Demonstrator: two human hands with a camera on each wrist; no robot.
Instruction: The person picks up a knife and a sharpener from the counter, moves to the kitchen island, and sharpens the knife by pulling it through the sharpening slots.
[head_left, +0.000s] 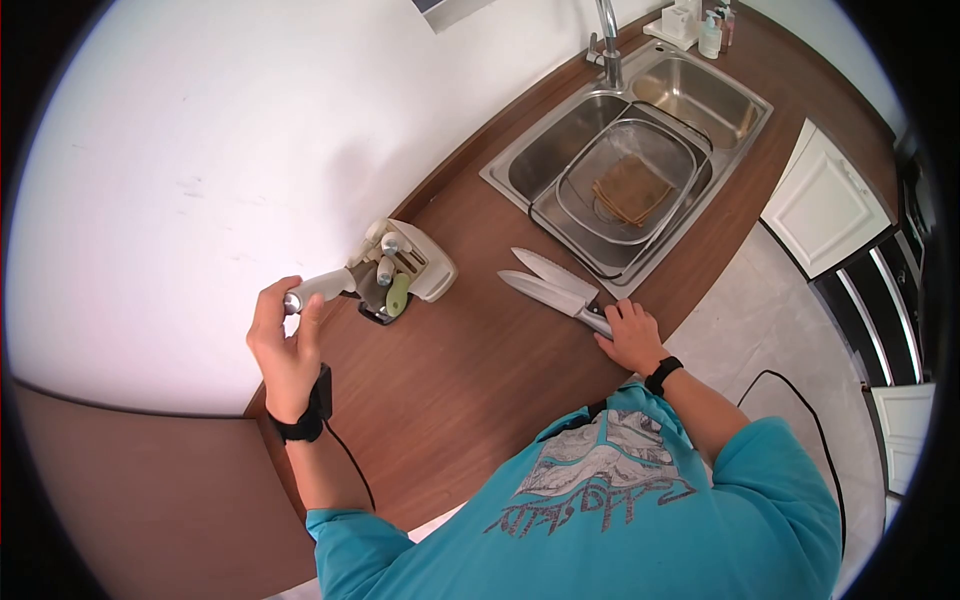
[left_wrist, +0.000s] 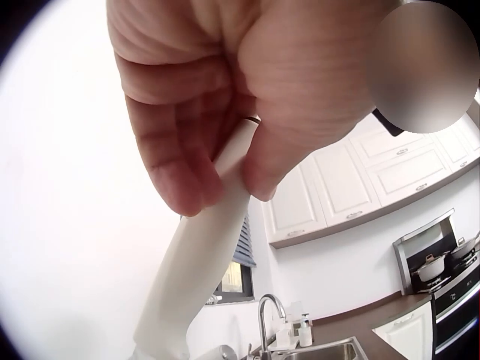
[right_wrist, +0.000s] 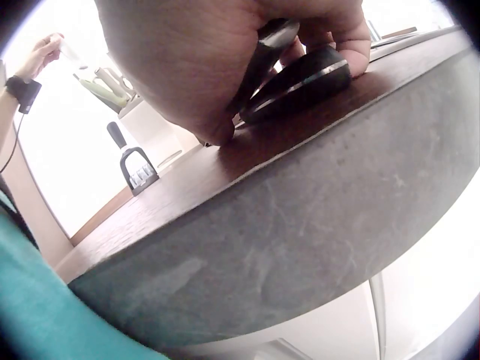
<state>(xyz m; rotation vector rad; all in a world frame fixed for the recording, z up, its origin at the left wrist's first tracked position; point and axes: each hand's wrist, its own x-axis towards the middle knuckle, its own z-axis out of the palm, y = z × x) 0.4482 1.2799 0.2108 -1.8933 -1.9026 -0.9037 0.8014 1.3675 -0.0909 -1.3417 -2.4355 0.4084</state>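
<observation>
My left hand [head_left: 283,345] pinches the end of a white handle [head_left: 325,288], likely a knife's, between thumb and fingers. In the left wrist view the white handle [left_wrist: 206,255] slants down from the fingertips; its far end is out of frame. It leads toward a white knife block [head_left: 432,270] holding several white handles and a green handle [head_left: 398,295]. My right hand [head_left: 635,340] grips handles of two kitchen knives [head_left: 548,290] lying side by side on the counter, blades toward the wall. A dark handle [right_wrist: 307,86] shows under its fingers in the right wrist view.
Beside the block stands a knife sharpener [right_wrist: 139,169] with a black handle. A double steel sink [head_left: 510,170] lies beyond the knives, with a wire basket [head_left: 570,200] holding a brown cloth [head_left: 632,190]. A faucet [head_left: 610,60] and soap bottle [head_left: 710,35] stand behind.
</observation>
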